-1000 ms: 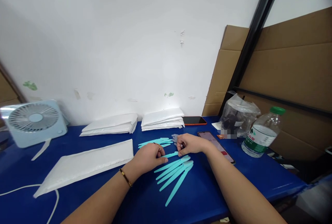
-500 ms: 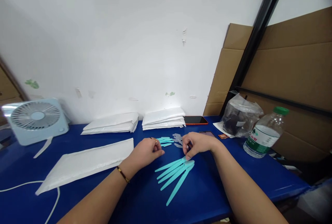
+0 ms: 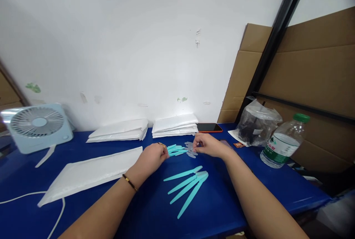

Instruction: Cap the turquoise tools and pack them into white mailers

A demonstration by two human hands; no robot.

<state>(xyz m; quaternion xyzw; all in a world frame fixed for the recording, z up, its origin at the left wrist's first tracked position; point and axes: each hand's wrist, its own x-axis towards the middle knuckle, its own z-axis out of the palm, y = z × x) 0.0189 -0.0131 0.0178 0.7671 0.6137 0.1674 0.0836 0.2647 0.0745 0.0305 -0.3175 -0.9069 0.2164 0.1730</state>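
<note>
My left hand [image 3: 155, 154] is closed at the left end of a pile of slim turquoise razors [image 3: 176, 150], thumb and fingers pinched on a handle. These look like eyebrow razors with clear caps [image 3: 190, 149] on their right ends. Over the caps, my right hand [image 3: 206, 144] is closed in a pinch at the capped end of a razor; its fingertips partly hide what they grip. Nearer to me, several more turquoise razors [image 3: 188, 191] lie fanned out on the blue table [image 3: 216, 202], handles pointing left and toward me.
A white padded envelope [image 3: 94, 172] lies left of my hands. Two stacks of white envelopes [image 3: 119, 130] stand by the wall. A phone [image 3: 209, 127], a bagged cup [image 3: 255, 124] and a water bottle [image 3: 285, 141] are at the right. A fan [image 3: 39, 122] and white cable [image 3: 59, 213] are at the left.
My right hand has moved away from me, from the fanned razors to the farther pile, and the fan has one razor fewer. My left hand has shifted slightly onto the pile's handles.
</note>
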